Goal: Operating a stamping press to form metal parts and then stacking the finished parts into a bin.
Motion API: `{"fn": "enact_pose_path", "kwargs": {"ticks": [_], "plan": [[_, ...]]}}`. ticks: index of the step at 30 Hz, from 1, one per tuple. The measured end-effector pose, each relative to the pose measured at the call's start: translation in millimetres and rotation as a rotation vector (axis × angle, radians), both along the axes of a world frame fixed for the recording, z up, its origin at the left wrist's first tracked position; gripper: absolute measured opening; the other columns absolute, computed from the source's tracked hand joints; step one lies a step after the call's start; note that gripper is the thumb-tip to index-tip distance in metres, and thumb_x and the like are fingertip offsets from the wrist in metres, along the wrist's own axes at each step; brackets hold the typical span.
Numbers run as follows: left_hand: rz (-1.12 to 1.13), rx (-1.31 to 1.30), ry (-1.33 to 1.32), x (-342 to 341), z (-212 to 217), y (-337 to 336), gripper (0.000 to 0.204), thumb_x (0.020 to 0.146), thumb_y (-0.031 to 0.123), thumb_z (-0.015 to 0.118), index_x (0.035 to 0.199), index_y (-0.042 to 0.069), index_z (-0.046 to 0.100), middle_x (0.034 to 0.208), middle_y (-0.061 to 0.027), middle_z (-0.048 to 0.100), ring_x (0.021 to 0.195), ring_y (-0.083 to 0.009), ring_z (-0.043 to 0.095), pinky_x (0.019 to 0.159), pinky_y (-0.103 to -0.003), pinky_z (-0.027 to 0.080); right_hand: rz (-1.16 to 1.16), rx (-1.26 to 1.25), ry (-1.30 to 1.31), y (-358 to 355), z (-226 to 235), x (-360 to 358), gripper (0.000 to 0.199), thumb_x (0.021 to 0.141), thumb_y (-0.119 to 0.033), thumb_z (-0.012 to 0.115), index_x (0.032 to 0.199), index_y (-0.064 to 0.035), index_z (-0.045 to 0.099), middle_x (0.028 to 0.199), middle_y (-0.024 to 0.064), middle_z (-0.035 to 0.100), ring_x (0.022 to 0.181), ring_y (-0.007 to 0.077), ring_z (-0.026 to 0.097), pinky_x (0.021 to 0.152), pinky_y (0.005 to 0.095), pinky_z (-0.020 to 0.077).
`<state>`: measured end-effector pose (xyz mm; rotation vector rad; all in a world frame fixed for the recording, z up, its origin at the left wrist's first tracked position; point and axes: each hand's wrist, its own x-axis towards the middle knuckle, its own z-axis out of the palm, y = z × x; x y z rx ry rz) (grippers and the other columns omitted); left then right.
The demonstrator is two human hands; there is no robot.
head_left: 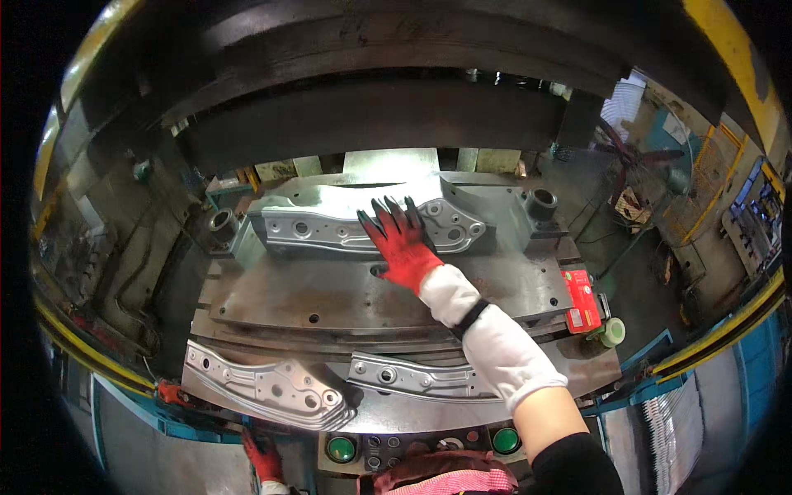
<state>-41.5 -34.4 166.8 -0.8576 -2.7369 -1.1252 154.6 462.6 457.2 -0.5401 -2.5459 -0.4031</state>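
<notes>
My right hand (402, 247), in a red glove with dark fingertips, reaches forward with its fingers spread. It lies over a stamped sheet-metal bracket (330, 231) on the press die (272, 285) and hides part of its middle. Whether the palm touches the bracket I cannot tell. Low on the left, my left hand (262, 460), also red-gloved, hangs by the front edge of the bench with fingers apart and nothing visible in them. Nearer me lie a stack of similar brackets (272, 384) at the left and another bracket (412, 375), partly behind my right forearm.
The dark press ram (371, 115) spans above the die. Guide bushings (541, 203) stand at both die ends. A control panel with green buttons (341, 450) sits at the front. A red box (581, 301) and a pale green round container (612, 332) are at right.
</notes>
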Motion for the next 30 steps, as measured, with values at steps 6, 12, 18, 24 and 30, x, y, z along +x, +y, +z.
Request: {"fn": "enact_pose_path", "kwargs": {"ticks": [6, 12, 18, 24, 30], "plan": [[-0.110, 0.113, -0.576, 51.8, -65.7, 29.9, 0.070, 0.081, 0.022, 0.060, 0.137, 0.003, 0.024, 0.136, -0.0156, 0.036, 0.127, -0.0258, 0.031, 0.105, -0.035, 0.023, -0.081, -0.339, 0.237, -69.4, -69.5, 163.4, 0.087, 0.067, -0.038, 0.070, 0.136, -0.0049, 0.029, 0.139, 0.0239, 0.022, 0.132, 0.0379, 0.014, 0.108, 0.0495, 0.0093], [-0.172, 0.037, -1.000, 63.9, -109.1, 60.1, 0.090, 0.070, 0.042, 0.073, 0.134, 0.000, 0.026, 0.131, -0.0169, 0.039, 0.121, -0.0258, 0.038, 0.098, -0.034, 0.035, -0.872, -0.357, 0.854, -154.5, -192.9, 366.4, 0.082, 0.071, -0.018, 0.071, 0.136, 0.0004, 0.024, 0.141, 0.0183, 0.025, 0.130, 0.0297, 0.024, 0.107, 0.0413, 0.0182], [-0.347, 0.095, -0.972, 65.0, -103.3, 62.8, 0.110, 0.054, 0.038, 0.084, 0.134, -0.003, 0.020, 0.134, -0.0172, 0.034, 0.124, -0.0256, 0.035, 0.100, -0.034, 0.033, -1.089, -1.404, 0.465, -214.9, -375.6, 449.7, 0.070, 0.079, -0.037, 0.060, 0.132, -0.0009, 0.033, 0.135, 0.0252, 0.032, 0.123, 0.0378, 0.034, 0.100, 0.0405, 0.0320], [-0.298, -0.230, -0.797, 56.0, -120.4, 65.3, 0.128, 0.042, 0.049, 0.085, 0.135, -0.006, 0.016, 0.139, -0.0225, 0.027, 0.129, -0.0305, 0.029, 0.104, -0.036, 0.030, -0.877, -1.503, 0.372, -222.7, -417.2, 420.0, 0.086, 0.072, -0.054, 0.062, 0.129, 0.0037, 0.034, 0.128, 0.0265, 0.042, 0.122, 0.0351, 0.039, 0.098, 0.0402, 0.0358], [-0.244, -0.129, -0.769, 77.6, -95.8, 87.3, 0.119, 0.038, 0.038, 0.089, 0.130, -0.005, 0.026, 0.131, -0.0214, 0.036, 0.125, -0.0282, 0.034, 0.101, -0.035, 0.033, -1.158, -1.588, 0.366, -220.3, -378.1, 400.7, 0.104, 0.056, -0.042, 0.080, 0.135, 0.0004, 0.026, 0.131, 0.0226, 0.040, 0.122, 0.0311, 0.040, 0.100, 0.0360, 0.0339]]}}
